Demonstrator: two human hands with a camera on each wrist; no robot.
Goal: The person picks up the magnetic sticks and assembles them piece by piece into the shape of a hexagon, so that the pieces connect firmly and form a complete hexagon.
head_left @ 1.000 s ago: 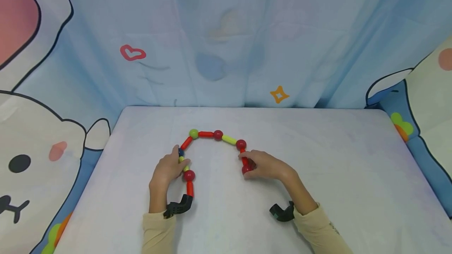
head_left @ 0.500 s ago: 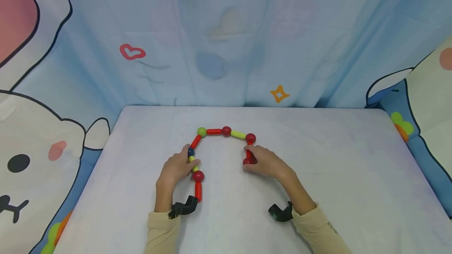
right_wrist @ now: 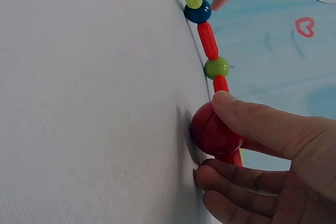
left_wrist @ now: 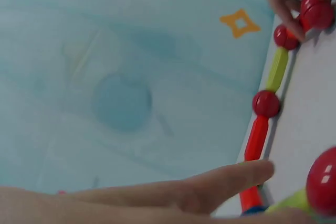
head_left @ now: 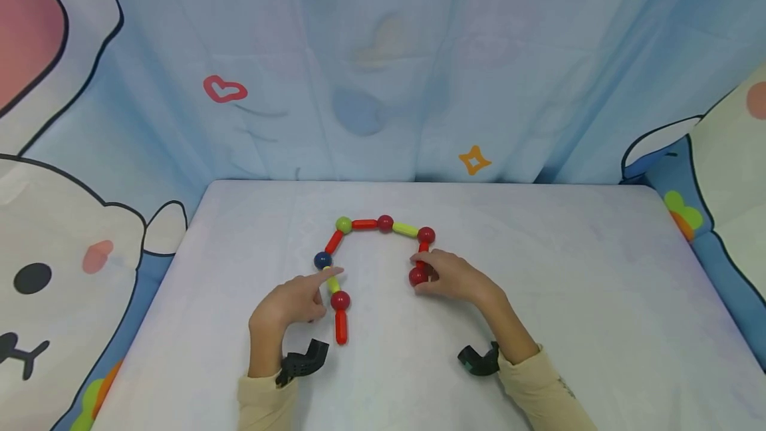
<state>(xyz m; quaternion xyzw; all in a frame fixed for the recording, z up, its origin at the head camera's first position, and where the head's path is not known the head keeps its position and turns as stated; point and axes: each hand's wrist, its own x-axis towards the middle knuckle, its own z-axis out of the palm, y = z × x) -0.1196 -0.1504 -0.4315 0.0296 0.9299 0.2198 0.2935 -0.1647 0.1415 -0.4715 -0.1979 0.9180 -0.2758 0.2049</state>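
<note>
An arch of magnetic balls and rods lies on the table. From its left end run a red rod (head_left: pixel 341 328), a red ball (head_left: pixel 340 300), a yellow-green rod (head_left: pixel 333 285) and a blue ball (head_left: pixel 323 260). A green ball (head_left: pixel 344 225) is at the upper left bend, with more rods and red balls to its right. My left hand (head_left: pixel 293 299) is beside the left leg, index finger stretched across the yellow-green rod in the head view, holding nothing. With thumb and fingers, my right hand (head_left: pixel 453 278) grips the red ball (right_wrist: pixel 212 129) at the arch's right end, partly covering its rod.
A white cloth covers the table (head_left: pixel 568 271). Behind its back edge hangs a light blue printed curtain (head_left: pixel 383 72). Black camera mounts sit at the left wrist (head_left: pixel 304 361) and the right wrist (head_left: pixel 479 359).
The whole arch has shifted right. My left hand has let go of the blue ball and yellow-green rod and drawn back left, uncovering the blue ball. My right hand keeps its grip.
</note>
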